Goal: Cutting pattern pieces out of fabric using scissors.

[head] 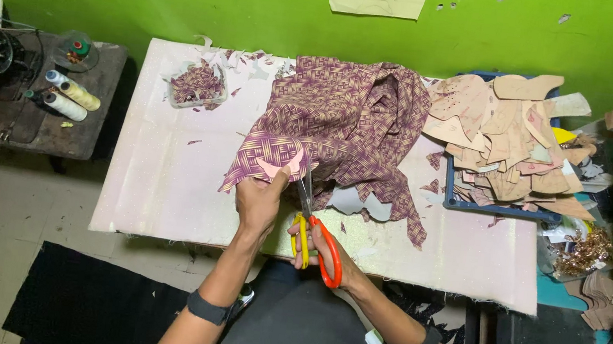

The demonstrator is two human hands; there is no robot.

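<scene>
Both my forearms reach forward from the bottom of the view, close together, each with a dark band just below the elbow. My left hand (259, 201) is back-up, fingers curled forward and pinched shut at the tips, thumb toward the right. My right hand (312, 245) sits just beside it, a little nearer to me, fingers hooked through handle loops, knuckles turned left. The two wrists are almost touching.
</scene>
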